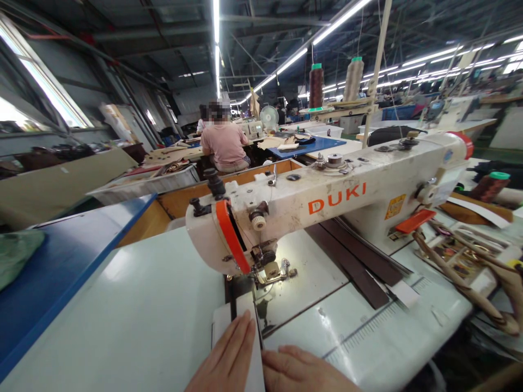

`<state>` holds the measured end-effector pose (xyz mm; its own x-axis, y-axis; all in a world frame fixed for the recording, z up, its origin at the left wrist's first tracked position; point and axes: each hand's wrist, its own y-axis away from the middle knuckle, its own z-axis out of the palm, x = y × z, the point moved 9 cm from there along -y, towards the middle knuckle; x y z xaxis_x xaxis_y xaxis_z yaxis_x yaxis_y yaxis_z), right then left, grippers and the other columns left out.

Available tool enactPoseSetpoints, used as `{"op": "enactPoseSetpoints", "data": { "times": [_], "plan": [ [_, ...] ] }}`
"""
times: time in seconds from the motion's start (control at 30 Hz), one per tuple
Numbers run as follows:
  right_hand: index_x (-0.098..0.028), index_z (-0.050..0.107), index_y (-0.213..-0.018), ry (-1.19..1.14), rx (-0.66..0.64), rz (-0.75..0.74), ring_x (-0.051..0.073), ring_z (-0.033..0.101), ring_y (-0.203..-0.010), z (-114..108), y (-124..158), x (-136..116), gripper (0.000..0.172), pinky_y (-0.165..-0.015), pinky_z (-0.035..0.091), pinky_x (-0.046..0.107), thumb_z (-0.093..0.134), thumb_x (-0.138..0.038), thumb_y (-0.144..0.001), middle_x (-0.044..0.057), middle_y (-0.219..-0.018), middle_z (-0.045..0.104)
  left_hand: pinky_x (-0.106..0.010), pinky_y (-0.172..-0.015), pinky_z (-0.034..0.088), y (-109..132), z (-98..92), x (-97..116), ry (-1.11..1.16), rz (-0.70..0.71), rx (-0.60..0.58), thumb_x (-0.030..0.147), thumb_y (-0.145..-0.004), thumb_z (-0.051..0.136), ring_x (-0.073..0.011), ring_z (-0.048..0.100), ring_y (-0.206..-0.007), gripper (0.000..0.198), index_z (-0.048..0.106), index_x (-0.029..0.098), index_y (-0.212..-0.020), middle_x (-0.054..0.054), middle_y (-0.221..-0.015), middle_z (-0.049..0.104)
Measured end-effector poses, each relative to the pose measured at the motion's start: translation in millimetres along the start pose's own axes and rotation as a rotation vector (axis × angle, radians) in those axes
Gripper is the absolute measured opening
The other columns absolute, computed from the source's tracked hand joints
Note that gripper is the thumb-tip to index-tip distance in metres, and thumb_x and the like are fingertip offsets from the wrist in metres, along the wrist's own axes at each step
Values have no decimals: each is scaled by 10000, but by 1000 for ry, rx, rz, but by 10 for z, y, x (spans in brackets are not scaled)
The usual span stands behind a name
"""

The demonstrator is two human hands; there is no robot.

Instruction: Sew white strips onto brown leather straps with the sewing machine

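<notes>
A white strip (pixel 246 305) runs under the needle area of a sewing machine (pixel 286 204) marked in orange letters. My left hand (pixel 224 354) lies on this strip, its fingers stretched out and pointing toward the presser foot (pixel 273 273). Beside the strip's right edge, my right hand (pixel 304 370) rests low on the table with its fingers extended leftward, fingertips at a thin dark edge. Another white piece (pixel 221 321) shows left of the strip. Dark material enters below the machine head. The lower parts of both hands are cut off by the frame.
Dark brown strips (pixel 368 277) lie under the machine arm, with a white piece (pixel 404 294) at their end. An open parts tray (pixel 469 261) stands right. A blue-topped table (pixel 77 261) adjoins at left. Ahead, a person in a pink shirt (pixel 224 144) sits facing away.
</notes>
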<state>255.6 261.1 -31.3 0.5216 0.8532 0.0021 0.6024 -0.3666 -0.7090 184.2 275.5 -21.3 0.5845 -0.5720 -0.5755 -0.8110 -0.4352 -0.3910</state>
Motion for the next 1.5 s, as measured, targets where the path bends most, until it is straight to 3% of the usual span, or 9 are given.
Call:
{"op": "enactPoseSetpoints", "data": {
  "times": [0.3,0.43,0.6,0.73,0.8,0.9,1.0,1.2,1.5],
  "plan": [
    [-140,639,-992,-47,-50,-68,150,613,-998,-67,14,-19,253,-885,497,224,405,-235,-1008,22,-1041,709,-291,-979,468,-14,-47,-22,42,-31,-34,-3,-668,372,-217,606,-1121,620,472,59,-1277,-129,-1160,683],
    [-148,643,-948,-59,-168,-92,169,607,-998,-53,-17,-49,208,-839,510,247,464,-249,-985,38,-1072,694,-281,-937,502,-51,-72,-15,52,-33,-52,10,-679,377,-209,621,-1104,536,551,78,-1182,-131,-1166,682],
    [-112,636,-998,-140,-312,-40,193,607,-1014,-161,-81,-56,184,-902,496,267,555,-264,-935,71,-1090,681,-279,-828,560,-35,4,-43,74,-85,-21,-8,-711,332,-183,658,-1046,526,560,106,-1171,-119,-1163,688],
    [-123,637,-956,-238,-490,65,192,612,-982,-250,-111,-15,166,-894,491,272,598,-276,-902,59,-1022,683,-270,-827,559,-70,12,-83,138,-102,-33,-28,-741,316,-167,677,-998,499,614,116,-1115,-104,-1129,705],
    [-136,627,-896,-224,-518,129,190,615,-910,-287,-138,49,114,-841,498,284,597,-246,-896,46,-949,680,-270,-841,553,-95,-13,-111,185,-118,-44,-24,-757,323,-168,680,-989,484,635,112,-1101,-103,-1123,708],
    [-145,603,-888,-168,-442,129,192,589,-904,-324,-225,114,88,-842,475,303,584,-230,-906,42,-929,660,-302,-868,547,-107,-11,-159,228,-169,-96,-2,-776,340,-179,675,-1000,475,642,130,-1119,-89,-1140,703],
    [-149,585,-896,-118,-362,16,181,556,-940,-286,-305,106,93,-906,429,312,532,-206,-946,44,-978,642,-370,-878,545,-112,-25,-156,203,-167,-108,34,-790,360,-213,676,-1000,457,633,138,-1141,-86,-1136,704],
    [-158,577,-837,-112,-384,-142,169,544,-883,-113,-330,84,178,-840,422,304,484,-212,-979,15,-877,628,-366,-916,513,-110,-34,-135,192,-165,-110,77,-826,395,-217,651,-1053,384,612,126,-1140,-86,-1160,692],
    [-163,554,-764,-111,-356,-211,168,520,-764,-83,-345,111,197,-670,408,306,489,-179,-949,5,-784,587,-304,-867,519,-155,-61,-126,107,-131,46,69,-848,345,-189,658,-1006,364,627,132,-1069,-77,-1089,714]
  ]
}}
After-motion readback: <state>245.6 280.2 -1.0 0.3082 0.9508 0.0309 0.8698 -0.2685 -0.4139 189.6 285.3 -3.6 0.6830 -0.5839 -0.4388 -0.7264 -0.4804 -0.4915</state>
